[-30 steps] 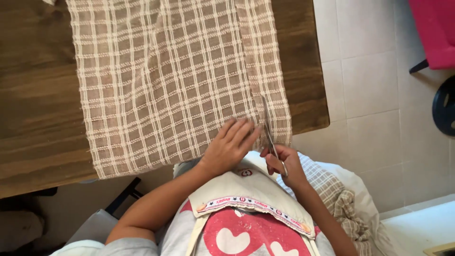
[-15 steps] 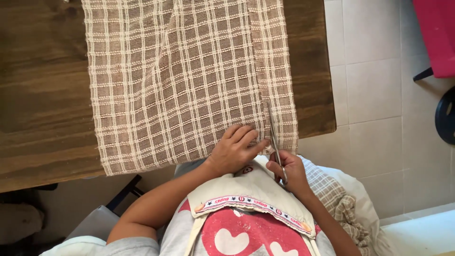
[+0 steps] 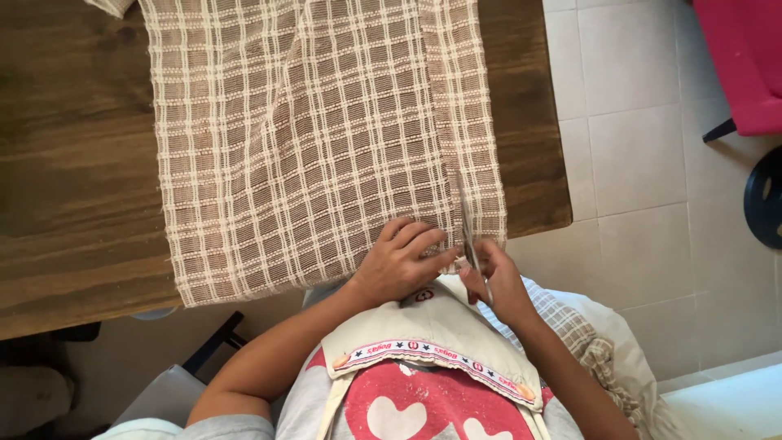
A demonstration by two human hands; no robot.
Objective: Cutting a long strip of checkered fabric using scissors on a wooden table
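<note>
A brown and cream checked cloth (image 3: 326,138) lies spread on a dark wooden table (image 3: 73,163). My left hand (image 3: 403,261) presses flat on the cloth's near edge, fingers apart. My right hand (image 3: 497,281) grips a pair of scissors (image 3: 467,224) whose blades point away from me along the cloth, close to its right side. The two hands nearly touch. A narrow strip of the cloth lies to the right of the blades.
The table's right edge (image 3: 554,122) ends over a pale tiled floor (image 3: 635,163). A pink object (image 3: 745,57) and a dark round object (image 3: 766,195) sit at the far right. More checked cloth (image 3: 595,350) rests on my lap. A dark chair frame (image 3: 216,346) shows below the table.
The view has shifted, so the cloth and table sit further right in the frame. Both hands stay at the cloth's near edge, and the scissors reach a little further into the cloth.
</note>
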